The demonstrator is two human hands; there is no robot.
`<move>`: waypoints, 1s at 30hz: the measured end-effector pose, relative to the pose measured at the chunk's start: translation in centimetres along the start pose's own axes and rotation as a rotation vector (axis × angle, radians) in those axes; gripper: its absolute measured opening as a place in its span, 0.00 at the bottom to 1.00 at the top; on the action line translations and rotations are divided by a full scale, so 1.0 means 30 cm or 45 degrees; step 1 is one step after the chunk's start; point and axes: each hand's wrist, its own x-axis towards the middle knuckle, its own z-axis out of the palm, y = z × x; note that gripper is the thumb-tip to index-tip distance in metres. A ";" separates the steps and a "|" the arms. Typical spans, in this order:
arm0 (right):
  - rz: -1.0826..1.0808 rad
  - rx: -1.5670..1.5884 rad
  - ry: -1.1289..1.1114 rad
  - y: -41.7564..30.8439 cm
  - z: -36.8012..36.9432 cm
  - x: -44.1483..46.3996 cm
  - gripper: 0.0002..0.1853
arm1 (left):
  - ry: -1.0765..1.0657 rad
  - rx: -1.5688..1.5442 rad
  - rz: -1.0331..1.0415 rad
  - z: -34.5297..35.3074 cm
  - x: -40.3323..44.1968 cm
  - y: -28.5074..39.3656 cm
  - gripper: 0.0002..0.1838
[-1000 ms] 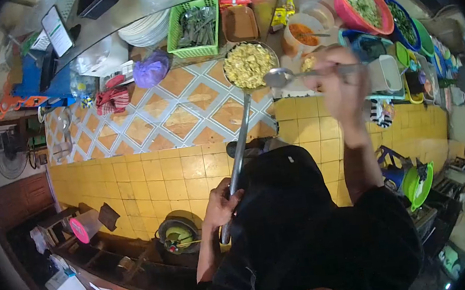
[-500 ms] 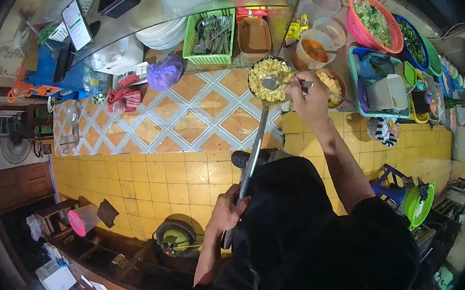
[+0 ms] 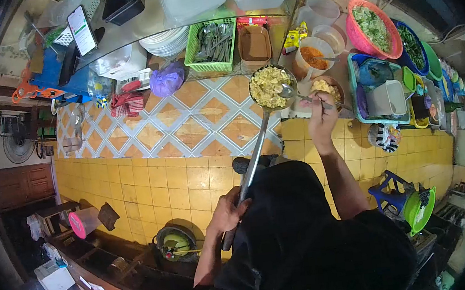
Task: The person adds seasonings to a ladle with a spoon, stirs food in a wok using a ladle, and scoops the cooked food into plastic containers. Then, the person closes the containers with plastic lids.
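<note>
My left hand (image 3: 229,210) is closed around the long handle of a metal ladle (image 3: 256,145), low and close to my body. At the far end, the ladle's round bowl is filled with a lumpy yellow food (image 3: 268,86) that looks like chopped egg. In my right hand (image 3: 323,117) is a metal spoon (image 3: 288,90), its tip at the right edge of the yellow food. Just behind that hand stands a brown bowl (image 3: 338,84) with more yellow food, partly hidden by my fingers. A clear tub (image 3: 307,70) of orange food with a spoon in it sits beyond.
Along the counter stand a green cutlery basket (image 3: 213,66), a brown tray (image 3: 254,45), a purple bag (image 3: 167,79) and white plates (image 3: 166,42). To the right are a pink basin (image 3: 353,25) of shredded greens and a turquoise crate (image 3: 360,110). A phone (image 3: 81,30) stands upper left.
My right hand has shifted down and to the right, bringing the spoon from the middle of the yellow food to its right edge. My left hand keeps its hold on the ladle.
</note>
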 end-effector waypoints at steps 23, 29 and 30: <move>-0.227 0.582 0.434 -0.443 -0.403 0.226 0.09 | -0.078 -0.564 -0.042 -0.004 0.059 -0.001 0.08; -0.171 0.680 0.487 -0.481 -0.521 0.194 0.10 | -0.075 -0.507 -0.069 0.004 0.077 0.037 0.08; -0.181 0.704 0.505 -0.479 -0.541 0.192 0.10 | -0.081 -0.496 -0.068 0.005 0.081 0.041 0.08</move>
